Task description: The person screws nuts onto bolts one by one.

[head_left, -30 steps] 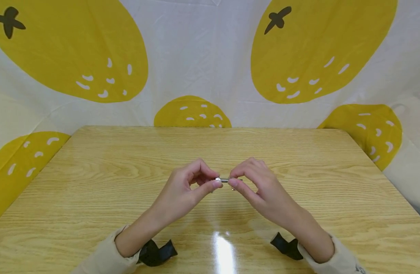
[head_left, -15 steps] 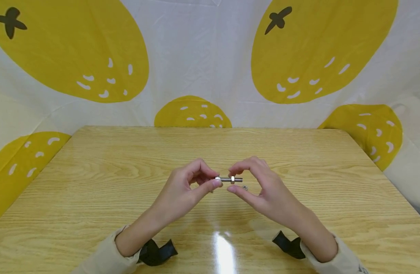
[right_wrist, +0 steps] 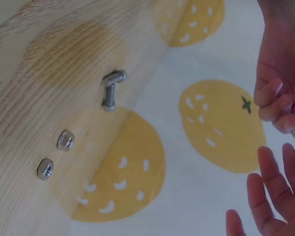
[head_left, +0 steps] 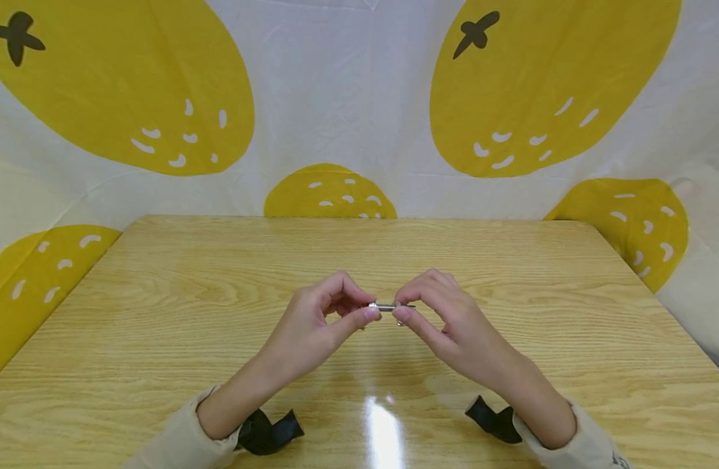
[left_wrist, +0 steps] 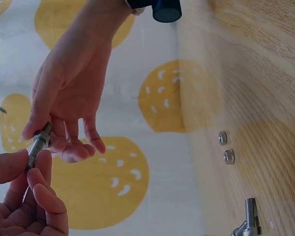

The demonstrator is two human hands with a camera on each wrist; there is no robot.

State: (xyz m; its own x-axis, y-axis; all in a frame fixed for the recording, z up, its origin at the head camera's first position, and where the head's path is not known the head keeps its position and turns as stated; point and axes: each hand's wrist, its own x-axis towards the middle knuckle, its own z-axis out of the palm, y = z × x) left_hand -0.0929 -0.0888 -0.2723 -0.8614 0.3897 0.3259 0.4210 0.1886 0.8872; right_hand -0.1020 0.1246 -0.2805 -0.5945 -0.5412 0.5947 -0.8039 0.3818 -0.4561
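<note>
A silver bolt (head_left: 385, 308) lies level between the two hands, above the table. Its head end is pinched by the thumb and fingers of the left hand (head_left: 315, 329). A hex nut (left_wrist: 43, 138) sits on the threaded shank, toward the free end, as the left wrist view shows. Thumb and index finger of the right hand (head_left: 447, 322) pinch this nut and mostly cover it in the head view. The bolt's tip pokes out past them. In the right wrist view the remaining fingers of the right hand are spread.
On the wooden table (head_left: 219, 260) lie two loose nuts, one (right_wrist: 66, 140) beside the other (right_wrist: 45, 169). Two more bolts, one (right_wrist: 114, 77) touching or overlapping the other (right_wrist: 109, 98), lie near them. A patterned cloth (head_left: 342, 98) hangs behind the table.
Half a second ago the right thumb and index finger were spread apart around the nut; now they pinch it again, as they did one second ago. The left hand holds still.
</note>
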